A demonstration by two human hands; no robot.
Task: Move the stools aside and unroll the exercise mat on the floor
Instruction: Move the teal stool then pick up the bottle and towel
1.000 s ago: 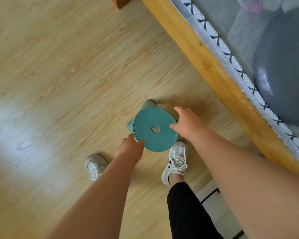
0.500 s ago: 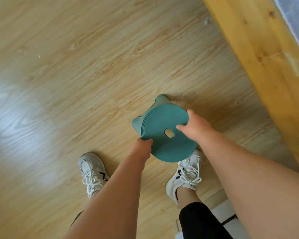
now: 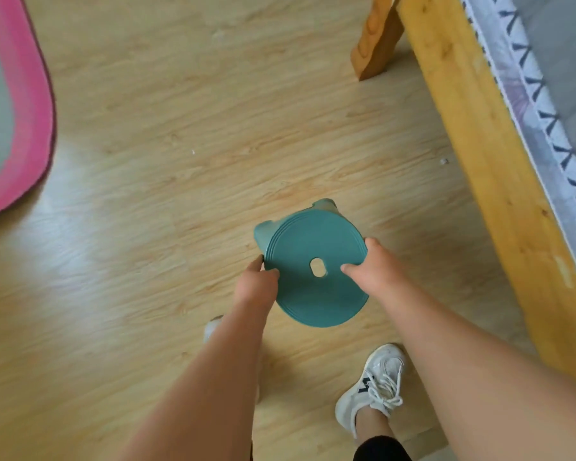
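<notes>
1 teal stool (image 3: 313, 294) sat mid-scene over the wood floor (image 3: 180, 161), left of the bed frame (image 3: 479, 161), w/ 2 of its legs showing at the far edge. Both hands gripped the round seat: left hand (image 3: 255, 287) clamped on the left rim, right hand (image 3: 376, 272) on the right rim, fingers (image 3: 372, 244) curled over the edge, thumb by the centre hole. 2 white shoes (image 3: 369, 387) near. 1 pink-edged rug (image 3: 30, 111) far left.

One teal stool (image 3: 313, 261) between two hands (image 3: 255, 287) (image 3: 371, 272), two white sneakers (image 3: 373, 384) (image 3: 212, 327) below them, one pink-edged rug (image 3: 30, 128) far left, one wooden bed frame (image 3: 479, 144) right.
</notes>
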